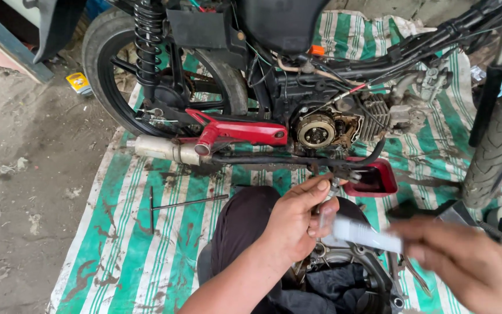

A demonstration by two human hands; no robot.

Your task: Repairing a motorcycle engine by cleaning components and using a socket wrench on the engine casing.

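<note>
Head | hands [379,238] share white tube [358,232] | motorcycle [297,87], red tray [373,180] beyond

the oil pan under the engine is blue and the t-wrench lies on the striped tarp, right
Not quite. In the head view the pan under the engine is red, not blue. The T-wrench does lie on the striped tarp.

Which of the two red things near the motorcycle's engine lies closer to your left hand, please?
The red tray, an open rectangular pan on the striped tarp just beyond the left hand. The other, the red bar, is fixed higher up by the rear wheel.
</note>
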